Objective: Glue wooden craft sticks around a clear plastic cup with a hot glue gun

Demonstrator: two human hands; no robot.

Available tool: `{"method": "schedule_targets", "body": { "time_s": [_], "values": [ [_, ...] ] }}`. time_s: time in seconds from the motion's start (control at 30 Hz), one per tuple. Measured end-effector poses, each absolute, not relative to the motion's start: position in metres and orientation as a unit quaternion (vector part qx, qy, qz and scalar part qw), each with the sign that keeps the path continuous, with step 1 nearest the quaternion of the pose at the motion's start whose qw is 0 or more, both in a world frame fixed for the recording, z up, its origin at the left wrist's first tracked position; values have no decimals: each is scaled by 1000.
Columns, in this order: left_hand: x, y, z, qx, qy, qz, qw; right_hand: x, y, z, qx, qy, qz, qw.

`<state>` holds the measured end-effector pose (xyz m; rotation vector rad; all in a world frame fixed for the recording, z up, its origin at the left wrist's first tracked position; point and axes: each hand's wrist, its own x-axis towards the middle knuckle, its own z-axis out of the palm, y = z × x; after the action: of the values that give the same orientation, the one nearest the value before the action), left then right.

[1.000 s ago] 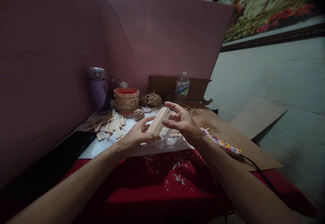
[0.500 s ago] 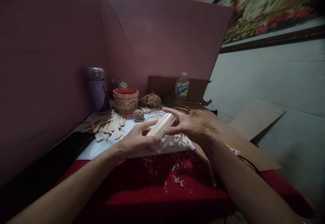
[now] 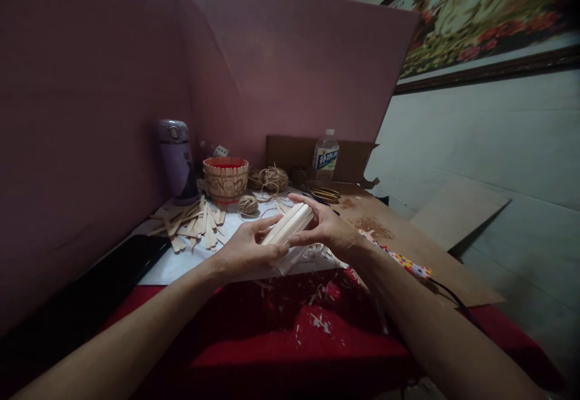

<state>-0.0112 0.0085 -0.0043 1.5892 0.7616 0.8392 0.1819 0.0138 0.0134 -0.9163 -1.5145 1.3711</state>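
A tall, flat mauve partition is seen behind the work surface, which is covered by a deep red cloth. At upper right, a dark-framed floral picture is hung on the pale wall. A flat brown board is laid on the right of the table, and a white sheet is spread on the left.

Above the sheet's near edge, 1 pale block of long wooden sticks is held up at a tilt between 2 bare hands. Its lower end is gripped by the left hand. Its upper end is framed by the half-curled right hand; how firmly it is pressed there cannot be told.

At the back left, a purple cylindrical flask is stood upright near a loose pile of flat wooden sticks. A round stick-sided basket with a red interior is placed just beside them. A clear labelled plastic bottle is set farther right. Between these, 1 large tangle of brown twine and 1 small twine ball are seen. Tiny pale wood shavings are scattered over the cloth.
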Motion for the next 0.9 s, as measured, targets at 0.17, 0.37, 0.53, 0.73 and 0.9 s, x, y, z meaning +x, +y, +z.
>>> {"method": "schedule_targets", "body": {
  "time_s": [0.17,0.37,0.53,0.73,0.9],
  "values": [
    [-10,8,-4,669,320,357,568,179,11,15,-362,-591,566,446],
    [-9,7,-2,662,316,355,580,177,8,16,-356,-586,568,455],
    [-9,7,-3,660,318,347,585,177,8,15,-365,-589,556,459],
    [-9,9,-8,662,319,358,576,177,6,14,-360,-589,552,468],
    [-12,12,-10,659,320,359,579,178,7,14,-354,-598,543,472]
  ]
}}
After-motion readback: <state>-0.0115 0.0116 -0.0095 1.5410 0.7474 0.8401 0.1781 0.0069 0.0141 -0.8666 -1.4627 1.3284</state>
